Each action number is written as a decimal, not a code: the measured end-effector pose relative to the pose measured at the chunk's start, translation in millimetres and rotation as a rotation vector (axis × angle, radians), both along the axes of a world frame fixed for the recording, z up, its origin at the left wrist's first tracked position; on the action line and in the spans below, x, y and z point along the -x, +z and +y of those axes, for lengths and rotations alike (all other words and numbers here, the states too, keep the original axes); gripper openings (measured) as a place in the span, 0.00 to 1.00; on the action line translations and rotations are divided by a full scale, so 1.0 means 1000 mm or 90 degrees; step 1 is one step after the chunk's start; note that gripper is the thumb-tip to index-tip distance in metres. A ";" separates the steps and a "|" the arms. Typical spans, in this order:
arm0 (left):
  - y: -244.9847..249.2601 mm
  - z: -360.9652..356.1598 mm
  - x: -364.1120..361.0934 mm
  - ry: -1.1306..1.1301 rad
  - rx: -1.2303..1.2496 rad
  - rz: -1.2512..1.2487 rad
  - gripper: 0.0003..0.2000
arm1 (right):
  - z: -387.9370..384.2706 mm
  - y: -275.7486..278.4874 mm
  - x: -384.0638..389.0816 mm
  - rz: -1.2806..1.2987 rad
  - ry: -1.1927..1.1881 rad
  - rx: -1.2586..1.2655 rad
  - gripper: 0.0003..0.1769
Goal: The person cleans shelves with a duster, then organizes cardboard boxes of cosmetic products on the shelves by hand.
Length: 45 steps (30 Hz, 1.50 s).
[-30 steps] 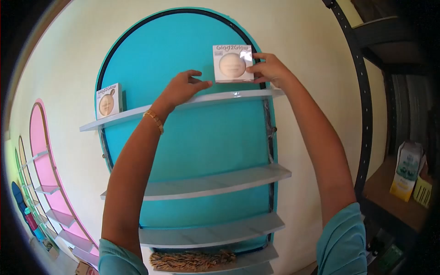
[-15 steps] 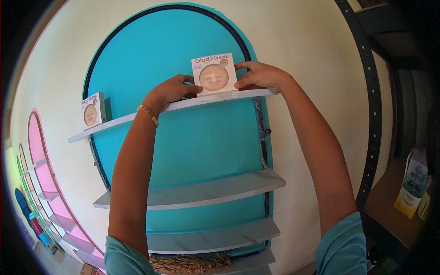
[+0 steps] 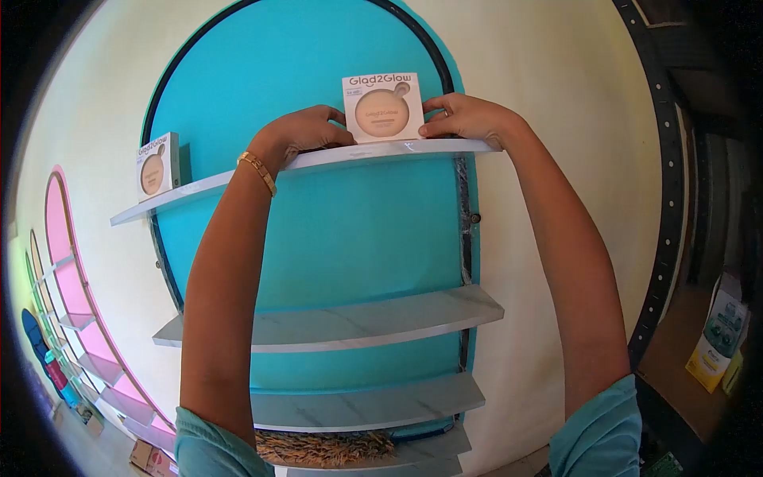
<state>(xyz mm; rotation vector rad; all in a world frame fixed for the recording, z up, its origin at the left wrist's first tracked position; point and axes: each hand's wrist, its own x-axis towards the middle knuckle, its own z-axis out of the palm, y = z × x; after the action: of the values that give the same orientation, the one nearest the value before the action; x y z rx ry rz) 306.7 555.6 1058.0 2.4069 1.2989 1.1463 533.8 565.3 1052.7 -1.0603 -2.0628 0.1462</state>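
Observation:
A white Glad2Glow cosmetic box (image 3: 383,131) with a round beige disc on its front stands upright on the top shelf (image 3: 381,150), right of the middle. My left hand (image 3: 311,129) holds its left side, with the thumb at the lower left corner and the other fingers partly hidden behind. On the opposite side my right hand (image 3: 467,118) grips the box between thumb and bent fingers. A second Glad2Glow box (image 3: 153,172) of the same look stands at the left end of that shelf, touched by neither hand.
Below are more marble-look shelves (image 3: 373,322) on a turquoise arched panel (image 3: 358,238). Brown shaggy material (image 3: 326,447) lies low down. A pink arched shelf unit (image 3: 75,294) is at far left, a black perforated upright (image 3: 658,159) at right, near a yellow-and-white package (image 3: 718,338).
The view has shifted slightly, so the shelf and box sit higher in the picture. Both hands stay at the sides of the box, which now faces more squarely forward.

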 end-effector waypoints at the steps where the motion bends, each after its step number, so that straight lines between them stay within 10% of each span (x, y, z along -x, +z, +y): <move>1: 0.000 0.001 0.000 0.002 -0.014 -0.010 0.31 | 0.005 0.002 -0.001 -0.014 -0.002 -0.007 0.33; 45: 0.000 0.009 0.004 0.029 -0.025 -0.013 0.31 | 0.008 -0.004 0.001 -0.021 -0.016 -0.056 0.23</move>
<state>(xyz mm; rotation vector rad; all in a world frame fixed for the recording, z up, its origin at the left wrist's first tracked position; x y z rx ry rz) 303.0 564.3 1057.7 2.3971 1.3446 1.2169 532.4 572.9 1048.2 -1.0396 -2.0650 0.0257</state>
